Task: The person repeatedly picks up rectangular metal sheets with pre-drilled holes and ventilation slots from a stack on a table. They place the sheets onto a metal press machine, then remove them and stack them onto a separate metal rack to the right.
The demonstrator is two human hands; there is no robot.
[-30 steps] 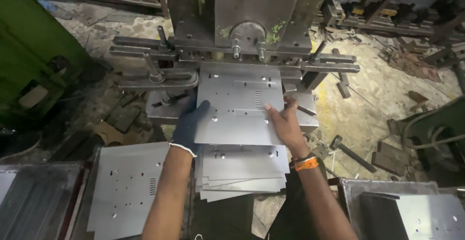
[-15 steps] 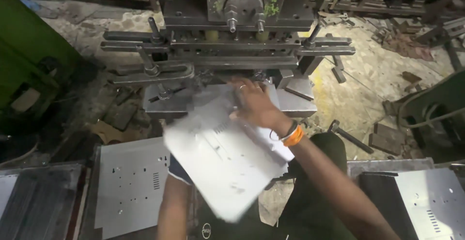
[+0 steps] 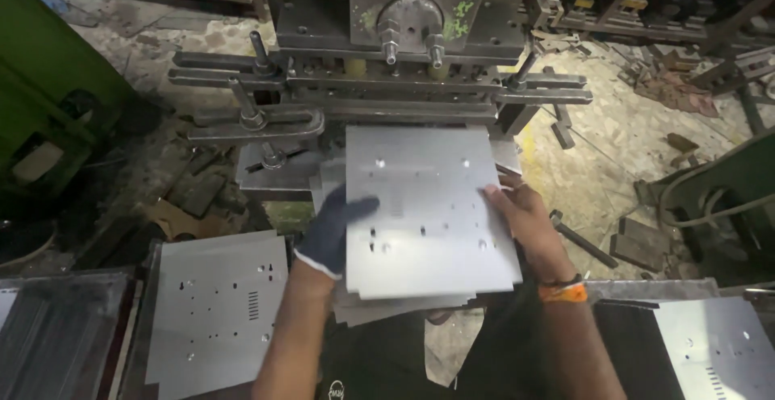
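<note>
A grey metal sheet (image 3: 424,198) with small punched holes lies flat on the bed of a press machine (image 3: 387,85), on top of other sheets whose edges show below it. My left hand (image 3: 335,230), in a dark blue glove, grips the sheet's left edge. On the right edge rests my bare right hand (image 3: 525,222), with an orange band at the wrist, fingers on the sheet's top face. The sheet's far edge sits under the machine's clamp bars.
A stack of punched sheets (image 3: 218,303) lies at my lower left, another sheet (image 3: 718,343) at lower right. A green machine (image 3: 40,101) stands at the left. Scrap metal pieces (image 3: 638,247) and bars litter the dirty floor at right.
The sheet was lifted off the bed and swung tilted in the air by my right hand; now a sheet lies flat on the bed again with both hands on its edges.
</note>
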